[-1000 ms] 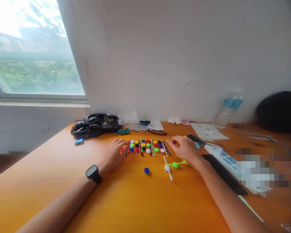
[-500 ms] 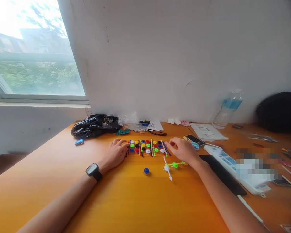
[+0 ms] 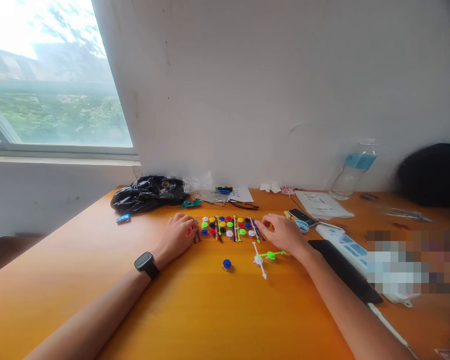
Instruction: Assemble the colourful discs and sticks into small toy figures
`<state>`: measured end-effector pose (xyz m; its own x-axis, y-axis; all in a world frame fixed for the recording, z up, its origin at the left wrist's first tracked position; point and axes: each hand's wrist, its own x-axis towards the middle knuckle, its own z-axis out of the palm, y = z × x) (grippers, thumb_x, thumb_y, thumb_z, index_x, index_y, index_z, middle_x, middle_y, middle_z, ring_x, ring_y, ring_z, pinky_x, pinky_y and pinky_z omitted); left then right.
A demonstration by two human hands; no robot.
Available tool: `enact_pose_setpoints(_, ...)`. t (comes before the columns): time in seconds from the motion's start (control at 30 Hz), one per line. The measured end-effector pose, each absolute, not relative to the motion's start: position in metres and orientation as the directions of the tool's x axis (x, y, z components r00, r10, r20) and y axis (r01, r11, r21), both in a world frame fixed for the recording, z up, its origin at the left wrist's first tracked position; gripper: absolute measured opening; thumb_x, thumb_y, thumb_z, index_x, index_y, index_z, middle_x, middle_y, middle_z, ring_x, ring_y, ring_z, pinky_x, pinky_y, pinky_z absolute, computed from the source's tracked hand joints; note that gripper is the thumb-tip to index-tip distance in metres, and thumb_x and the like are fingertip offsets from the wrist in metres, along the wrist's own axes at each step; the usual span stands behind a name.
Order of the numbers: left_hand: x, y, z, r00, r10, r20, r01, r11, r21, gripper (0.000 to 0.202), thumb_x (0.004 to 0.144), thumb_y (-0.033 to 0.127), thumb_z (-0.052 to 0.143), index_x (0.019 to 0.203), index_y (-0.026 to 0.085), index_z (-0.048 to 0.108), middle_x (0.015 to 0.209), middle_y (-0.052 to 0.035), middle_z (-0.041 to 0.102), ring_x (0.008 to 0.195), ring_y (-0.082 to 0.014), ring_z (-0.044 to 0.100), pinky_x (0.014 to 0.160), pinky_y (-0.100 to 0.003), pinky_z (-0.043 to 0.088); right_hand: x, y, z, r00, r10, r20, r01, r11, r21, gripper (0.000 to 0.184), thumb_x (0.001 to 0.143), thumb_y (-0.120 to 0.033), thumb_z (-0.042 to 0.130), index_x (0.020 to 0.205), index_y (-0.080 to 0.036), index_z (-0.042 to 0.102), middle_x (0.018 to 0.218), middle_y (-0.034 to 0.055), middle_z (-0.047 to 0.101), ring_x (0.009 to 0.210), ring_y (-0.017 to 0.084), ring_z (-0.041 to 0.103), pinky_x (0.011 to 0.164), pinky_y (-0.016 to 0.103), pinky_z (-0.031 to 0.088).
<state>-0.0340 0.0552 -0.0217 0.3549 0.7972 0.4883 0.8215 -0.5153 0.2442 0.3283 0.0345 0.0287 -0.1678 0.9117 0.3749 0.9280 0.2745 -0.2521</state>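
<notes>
My left hand (image 3: 176,234) is at the left end of a row of coloured pieces, its fingers closed on a small red plastic piece (image 3: 189,231) that they partly cover. My right hand (image 3: 283,232) rests at the row's right end, fingers bent and apart, near a blue arrow (image 3: 260,231). Between the hands stand round spinner bases in several colours, such as a yellow one (image 3: 222,225), with thin arrows like the green one (image 3: 218,227) lying between groups. Closer to me are a lone blue base (image 3: 227,264) and a white-arrow spinner (image 3: 258,260) beside a green-arrow spinner (image 3: 271,255).
A black plastic bag (image 3: 148,194) and a small blue packet (image 3: 123,219) lie at the back left. To the right are a phone (image 3: 302,216), a power strip (image 3: 339,245), a black flat object (image 3: 341,267) and a clear bottle (image 3: 347,177).
My left hand has drawn slightly left, away from the row, and red now shows under its fingers. Dark blue arrows at the row's left end are more exposed. My right hand stays put.
</notes>
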Motion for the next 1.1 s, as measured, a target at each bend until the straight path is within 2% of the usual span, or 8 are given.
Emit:
enact_pose_setpoints(0.13, -0.034, 0.057, -0.024, 0.287, 0.772, 0.567, 0.831, -0.495, 0.254, 0.012, 0.099, 0.023, 0.056, 0.092, 0.024, 0.067, 0.105, -0.0047, 0.074, 0.107, -0.0295, 0.057, 0.093, -0.044, 0.047, 0.329, 0.035, 0.026, -0.173, 0.91, 0.377, 0.928, 0.279, -0.248, 0.047, 0.101, -0.057, 0.051, 0.072, -0.022, 0.06, 0.07, 0.0023, 0.068, 0.063, 0.017, 0.056, 0.06, 0.03, 0.027)
enact_pose_setpoints(0.3, -0.029, 0.05, -0.018, 0.233, 0.688, 0.687, 0.758, -0.571, 0.315, 0.012, 0.106, 0.023, 0.046, 0.101, 0.022, 0.057, 0.126, -0.0088, 0.068, 0.125, -0.029, 0.052, 0.101, -0.045, 0.044, 0.323, 0.031, 0.028, -0.189, 0.891, 0.413, 0.902, 0.324, -0.285, 0.043, 0.102, -0.053, 0.052, 0.073, -0.022, 0.06, 0.072, 0.0016, 0.067, 0.064, 0.017, 0.056, 0.061, 0.03, 0.029)
enact_pose_setpoints(0.4, -0.019, 0.039, -0.013, 0.267, 0.676, 0.686, 0.714, -0.617, 0.331, 0.012, 0.106, 0.023, 0.045, 0.098, 0.022, 0.054, 0.108, -0.0077, 0.07, 0.107, -0.0255, 0.058, 0.096, -0.043, 0.044, 0.312, 0.025, 0.029, -0.263, 0.874, 0.409, 0.827, 0.423, -0.37, 0.041, 0.104, -0.049, 0.051, 0.076, -0.022, 0.063, 0.076, 0.002, 0.068, 0.068, 0.017, 0.057, 0.063, 0.03, 0.034)
enact_pose_setpoints(0.5, -0.007, 0.024, -0.01, 0.345, 0.681, 0.645, 0.671, -0.66, 0.338, 0.015, 0.105, 0.022, 0.046, 0.09, 0.022, 0.051, 0.087, -0.0034, 0.064, 0.083, -0.0212, 0.055, 0.085, -0.038, 0.045, 0.297, 0.016, 0.027, -0.355, 0.845, 0.401, 0.721, 0.52, -0.458, 0.034, 0.105, -0.046, 0.051, 0.088, -0.022, 0.068, 0.087, 0.0036, 0.071, 0.076, 0.018, 0.062, 0.069, 0.029, 0.042)
enact_pose_setpoints(0.6, 0.005, 0.012, -0.01, 0.431, 0.657, 0.619, 0.601, -0.721, 0.346, 0.012, 0.102, 0.019, 0.05, 0.093, 0.021, 0.055, 0.089, -0.0028, 0.065, 0.084, -0.0203, 0.056, 0.08, -0.035, 0.043, 0.282, 0.005, 0.023, -0.426, 0.803, 0.417, 0.642, 0.593, -0.486, 0.027, 0.105, -0.042, 0.052, 0.112, -0.022, 0.069, 0.1, 0.0063, 0.074, 0.088, 0.02, 0.066, 0.081, 0.031, 0.049)
enact_pose_setpoints(0.7, 0.013, 0.004, -0.01, 0.511, 0.601, 0.614, 0.508, -0.788, 0.348, 0.009, 0.102, 0.018, 0.055, 0.096, 0.023, 0.061, 0.09, -0.0018, 0.068, 0.086, -0.0193, 0.06, 0.08, -0.033, 0.045, 0.268, -0.005, 0.02, -0.491, 0.763, 0.42, 0.565, 0.646, -0.513, 0.031, 0.105, -0.039, 0.054, 0.128, -0.022, 0.065, 0.116, 0.0097, 0.074, 0.1, 0.022, 0.067, 0.092, 0.034, 0.05)
enact_pose_setpoints(0.77, 0.015, 0.001, -0.009, 0.532, 0.568, 0.629, 0.461, -0.817, 0.347, 0.009, 0.101, 0.018, 0.057, 0.097, 0.023, 0.063, 0.091, -0.0019, 0.07, 0.086, -0.0187, 0.062, 0.08, -0.033, 0.046, 0.26, -0.011, 0.018, -0.527, 0.756, 0.389, 0.519, 0.649, -0.557, 0.029, 0.105, -0.037, 0.055, 0.127, -0.023, 0.066, 0.119, 0.0086, 0.074, 0.102, 0.021, 0.067, 0.092, 0.034, 0.05)
enact_pose_setpoints(1.1, 0.017, -0.003, -0.011, 0.561, 0.539, 0.628, 0.416, -0.84, 0.349, 0.014, 0.103, 0.024, 0.061, 0.109, 0.023, 0.073, 0.092, -0.0043, 0.076, 0.084, -0.0185, 0.067, 0.076, -0.032, 0.052, 0.258, -0.01, 0.013, -0.537, 0.82, 0.198, 0.471, 0.486, -0.737, 0.015, 0.101, -0.033, 0.06, 0.097, -0.023, 0.07, 0.09, 0.0014, 0.072, 0.082, 0.017, 0.063, 0.075, 0.028, 0.047)
